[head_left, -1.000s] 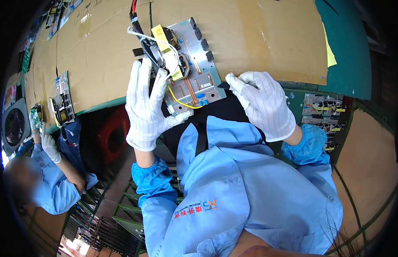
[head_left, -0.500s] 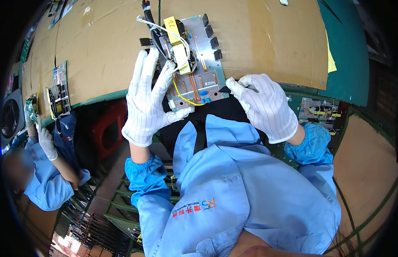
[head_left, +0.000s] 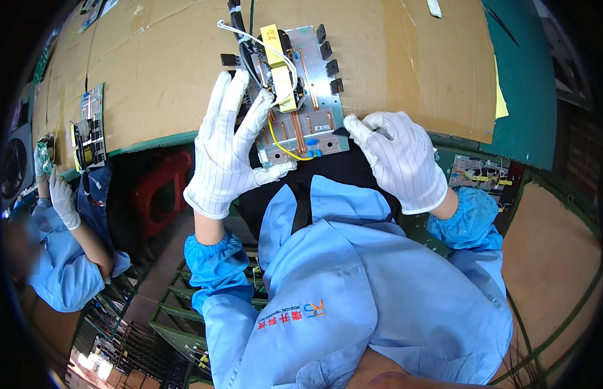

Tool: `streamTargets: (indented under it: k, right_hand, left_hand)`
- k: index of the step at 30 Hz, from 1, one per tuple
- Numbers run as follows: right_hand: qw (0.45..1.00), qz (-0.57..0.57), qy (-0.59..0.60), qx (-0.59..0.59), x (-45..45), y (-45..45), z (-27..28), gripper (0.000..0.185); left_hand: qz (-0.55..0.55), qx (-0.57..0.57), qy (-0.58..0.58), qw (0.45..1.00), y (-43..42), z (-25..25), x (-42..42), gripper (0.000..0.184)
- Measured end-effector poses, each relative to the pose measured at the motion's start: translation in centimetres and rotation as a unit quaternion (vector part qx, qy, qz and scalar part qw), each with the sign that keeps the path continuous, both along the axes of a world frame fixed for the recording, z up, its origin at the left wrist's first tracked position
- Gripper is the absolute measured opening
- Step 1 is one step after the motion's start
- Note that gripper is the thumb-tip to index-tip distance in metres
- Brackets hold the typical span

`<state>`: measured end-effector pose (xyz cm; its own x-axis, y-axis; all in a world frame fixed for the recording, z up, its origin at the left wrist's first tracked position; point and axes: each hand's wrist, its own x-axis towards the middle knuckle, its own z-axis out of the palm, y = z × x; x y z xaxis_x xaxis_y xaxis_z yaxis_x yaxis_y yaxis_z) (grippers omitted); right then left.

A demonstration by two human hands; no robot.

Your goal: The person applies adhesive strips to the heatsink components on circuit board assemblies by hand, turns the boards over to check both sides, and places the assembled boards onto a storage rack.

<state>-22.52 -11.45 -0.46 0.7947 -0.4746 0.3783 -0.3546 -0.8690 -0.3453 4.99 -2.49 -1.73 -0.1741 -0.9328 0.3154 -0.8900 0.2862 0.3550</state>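
A circuit board point(head_left: 321, 107) lies at the table's near edge, carrying yellow-wrapped transformers point(head_left: 284, 87), copper strips, a yellow wire point(head_left: 275, 139) and black components along its right side. Thick black cables point(head_left: 246, 55) and a white wire run up from its left part. My left hand point(head_left: 227, 146), in a white striped glove, rests along the board's left edge with its fingers spread. Right of the board's lower corner is my right hand point(head_left: 402, 159), also gloved, its fingers bent and thumb and forefinger close together beside a small dark piece point(head_left: 341, 131). Whether they pinch it is unclear.
Brown cardboard point(head_left: 418, 71) covers the green table point(head_left: 525, 110). At the left, another person's gloved hands point(head_left: 63, 198) are near a second board point(head_left: 91, 133). A red stool point(head_left: 160, 194) stands below the edge. More boards point(head_left: 480, 170) sit in a rack at the right.
The view has shifted somewhat. The board appears farther right of its earlier place, with my left hand still beside it. My right hand has kept nearly the same pose.
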Motion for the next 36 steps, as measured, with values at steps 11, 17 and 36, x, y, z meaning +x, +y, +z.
streamTargets:
  k: [11,17,36]
  right_hand:
    - [1.000,-0.013,-0.018,-0.008,-0.2,0.3,0.0,0.038]
    - [1.000,0.003,-0.006,-0.029,-0.9,-0.6,0.1,0.037]
    - [0.999,-0.025,-0.008,-0.039,-0.4,1.0,0.0,0.034]
  left_hand:
    - [0.001,-0.002,0.007,1.000,-0.1,-0.1,-0.1,0.089]
    - [-0.001,0.000,0.012,1.000,-0.2,0.1,-0.4,0.089]
    - [-0.003,-0.010,0.006,1.000,-0.2,0.1,-0.4,0.088]
